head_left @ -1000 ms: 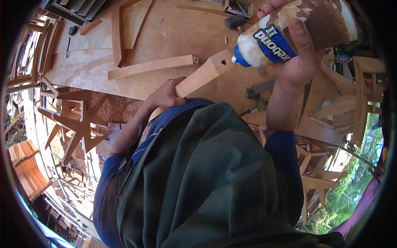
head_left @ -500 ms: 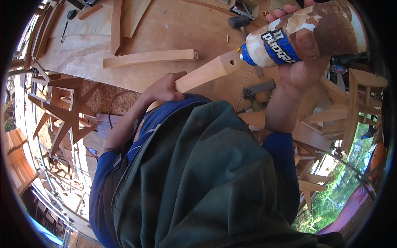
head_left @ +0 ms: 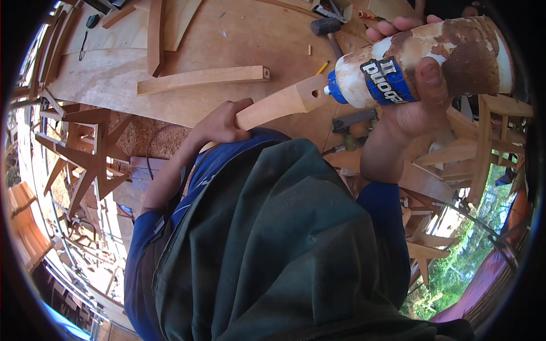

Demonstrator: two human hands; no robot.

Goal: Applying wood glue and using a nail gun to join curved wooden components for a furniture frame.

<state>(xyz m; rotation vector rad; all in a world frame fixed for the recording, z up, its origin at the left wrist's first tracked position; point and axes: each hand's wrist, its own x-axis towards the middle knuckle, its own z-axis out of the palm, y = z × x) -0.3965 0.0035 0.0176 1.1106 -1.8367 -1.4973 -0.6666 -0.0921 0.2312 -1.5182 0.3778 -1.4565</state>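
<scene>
My left hand [head_left: 226,121] is closed around the near end of a pale shaped wooden piece [head_left: 278,105], which slants up and to the right. A round hole shows in its far end. My right hand [head_left: 418,91] grips a large glue bottle [head_left: 472,54], white with brown stains and a blue label, tipped on its side. The blue cap's white nozzle points left, right beside the hole; whether it touches the wood I cannot tell. Another curved wooden piece [head_left: 199,80] with a hole in its end lies on the plywood table [head_left: 250,45].
Farther back lie a mallet [head_left: 326,26], a yellow pencil [head_left: 322,67] and a tape measure [head_left: 92,21]. A clamp-like metal tool [head_left: 354,120] sits right of the held wood. Wooden frames [head_left: 85,142] stand at left, others [head_left: 483,148] at right. Part of another person shows at the top right.
The bottle has moved slightly right and down, bringing its nozzle level with the hole. The held wood has shifted a little left, and the pencil now shows more fully.
</scene>
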